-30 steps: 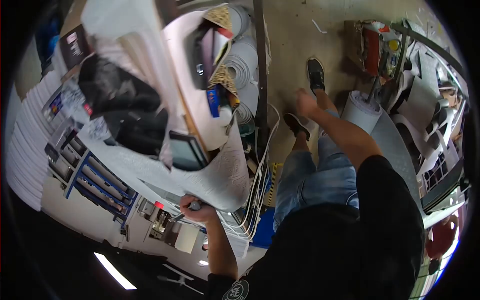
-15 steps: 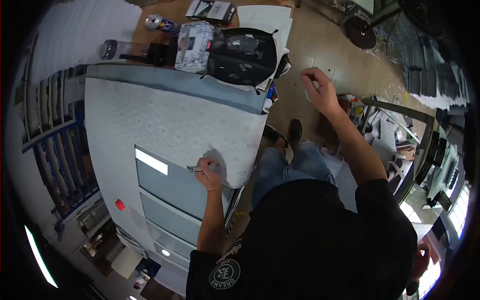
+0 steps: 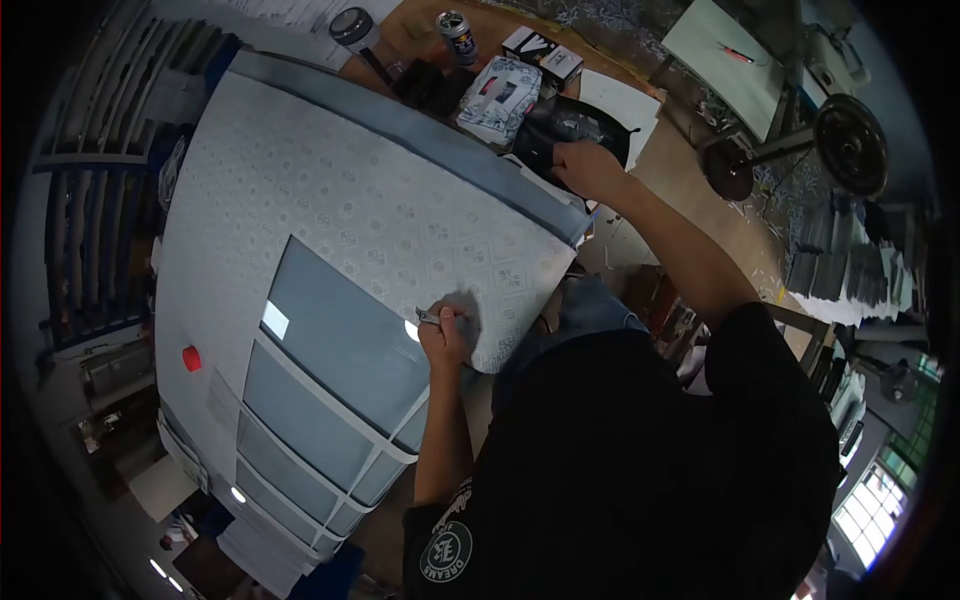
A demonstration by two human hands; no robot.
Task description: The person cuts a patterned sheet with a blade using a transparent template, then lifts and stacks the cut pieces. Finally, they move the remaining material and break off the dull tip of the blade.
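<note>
My left hand (image 3: 446, 338) is closed around a small grey metal tool (image 3: 428, 317), its end poking out past the thumb; the exact kind is too small to tell. It rests over the edge of a pale, flower-patterned sheet (image 3: 350, 190), beside a grey glossy panel (image 3: 335, 310). At the far end of the table my right hand (image 3: 592, 173) reaches to the near edge of a black pouch-like holder (image 3: 567, 120) with small pieces on it. The right fingers are bent and pressed together; whatever may be between them is hidden.
Beside the black holder lie a patterned white packet (image 3: 500, 98), a small box (image 3: 543, 57), a can (image 3: 456, 36) and a clear jar (image 3: 358, 35). A red round object (image 3: 192, 357) sits on the sheet's far side. A wheel-like black disc (image 3: 850, 145) stands at the right.
My right hand has moved from over the floor to the black holder. My left hand still grips the metal tool near the sheet's edge. The whole view has turned and shifted.
</note>
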